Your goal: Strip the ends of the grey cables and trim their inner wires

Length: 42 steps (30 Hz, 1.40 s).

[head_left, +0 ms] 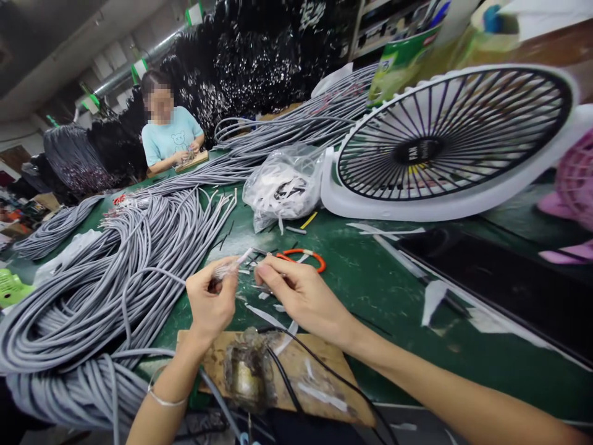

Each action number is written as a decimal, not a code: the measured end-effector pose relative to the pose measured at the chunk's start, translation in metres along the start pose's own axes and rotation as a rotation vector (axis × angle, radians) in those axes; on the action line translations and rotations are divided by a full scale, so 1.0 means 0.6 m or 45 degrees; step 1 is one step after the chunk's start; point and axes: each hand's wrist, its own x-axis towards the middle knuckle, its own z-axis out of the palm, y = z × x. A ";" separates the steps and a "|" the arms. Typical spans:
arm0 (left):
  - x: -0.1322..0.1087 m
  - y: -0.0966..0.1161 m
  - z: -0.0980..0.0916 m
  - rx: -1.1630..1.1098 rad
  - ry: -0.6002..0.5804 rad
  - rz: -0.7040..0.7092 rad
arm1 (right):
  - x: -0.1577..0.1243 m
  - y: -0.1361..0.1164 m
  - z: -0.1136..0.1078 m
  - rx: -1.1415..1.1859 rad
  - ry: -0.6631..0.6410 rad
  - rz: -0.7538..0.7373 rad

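My left hand (212, 300) is closed around the end of a grey cable (162, 272). Whitish, clear-looking material and a thin pale tip (245, 254) stick out past its thumb and finger. Close by on the right, my right hand (301, 293) is pinched; what lies between its fingertips is too small to make out. An orange-handled tool (319, 261) lies on the green table just behind the right hand. Beneath both wrists, a small metal device (248, 374) with black cords sits on a wooden board (319, 371).
Large coils of grey cable (92, 296) fill the left side. A clear bag of white pieces (287, 191) stands beside a white fan (417, 210). A black flat panel (500, 278) lies at right. Across the green table (370, 296), a person in a light blue shirt (171, 139) handles small parts.
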 end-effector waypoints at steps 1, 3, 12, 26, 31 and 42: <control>0.000 0.001 0.000 -0.011 0.005 0.003 | -0.001 0.000 0.001 -0.017 0.002 -0.011; 0.000 0.001 -0.001 -0.014 0.012 0.004 | -0.002 0.000 0.002 -0.026 -0.003 -0.019; -0.004 -0.008 -0.001 0.020 -0.064 0.047 | -0.006 0.000 0.007 0.082 0.001 0.068; -0.005 -0.010 0.001 0.201 -0.255 0.428 | 0.011 0.006 0.001 0.751 0.204 0.426; -0.002 -0.008 0.005 0.060 -0.079 0.090 | 0.010 0.002 -0.006 0.368 0.185 0.236; -0.007 -0.011 0.006 0.048 -0.074 0.024 | -0.007 -0.004 0.011 -0.085 0.146 0.051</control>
